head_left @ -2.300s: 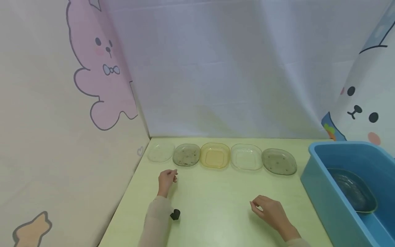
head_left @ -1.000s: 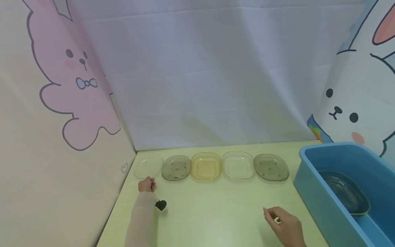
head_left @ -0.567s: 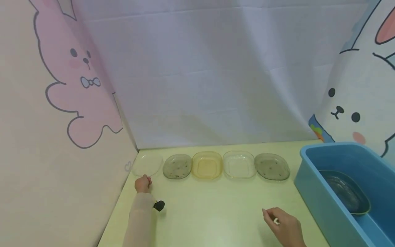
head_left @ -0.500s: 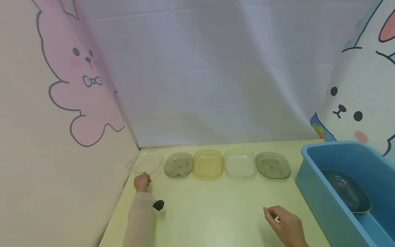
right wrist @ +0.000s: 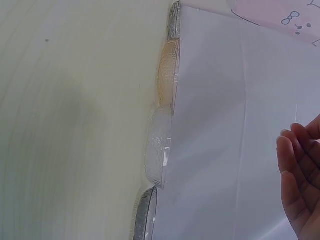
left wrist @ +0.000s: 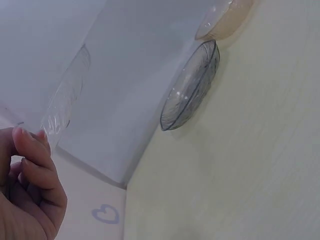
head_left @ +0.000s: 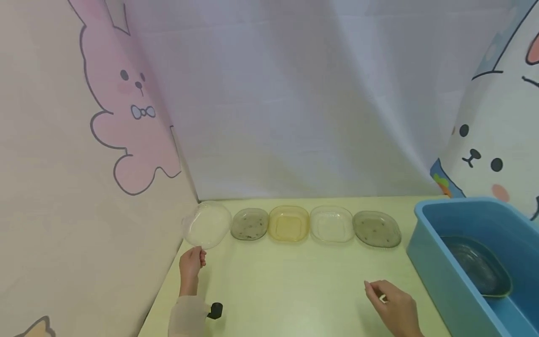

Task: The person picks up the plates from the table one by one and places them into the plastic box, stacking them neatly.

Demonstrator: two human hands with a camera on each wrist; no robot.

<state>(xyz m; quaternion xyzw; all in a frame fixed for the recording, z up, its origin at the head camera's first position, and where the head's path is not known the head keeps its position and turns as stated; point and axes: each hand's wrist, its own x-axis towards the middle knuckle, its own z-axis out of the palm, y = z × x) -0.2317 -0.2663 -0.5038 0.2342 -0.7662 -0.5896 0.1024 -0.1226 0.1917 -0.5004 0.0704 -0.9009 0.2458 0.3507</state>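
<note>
My left hand (head_left: pixel 192 263) pinches the near rim of a clear glass dish (head_left: pixel 208 225) between thumb and fingers. In the left wrist view that dish (left wrist: pixel 66 97) is tilted and raised above the table, with the fingertips at its lower end. To its right a grey glass dish (head_left: pixel 249 224) rests on the table, first in a row with an amber dish (head_left: pixel 288 224), another clear dish (head_left: pixel 331 225) and a second grey dish (head_left: pixel 376 229). My right hand (head_left: pixel 395 306) hovers over the table's right side, fingers loosely bent and holding nothing.
A tall blue bin (head_left: pixel 438 262) stands along the right edge, with a dark glass dish (head_left: pixel 477 267) inside it. White cloth (head_left: pixel 311 117) hangs behind the pale yellow table (head_left: pixel 286 290), and a printed cloth walls off the left side.
My left hand has gripped the leftmost clear dish and lifted it off the table, drawing slightly back toward me. The head view has shifted a little; the right hand stays nearly still.
</note>
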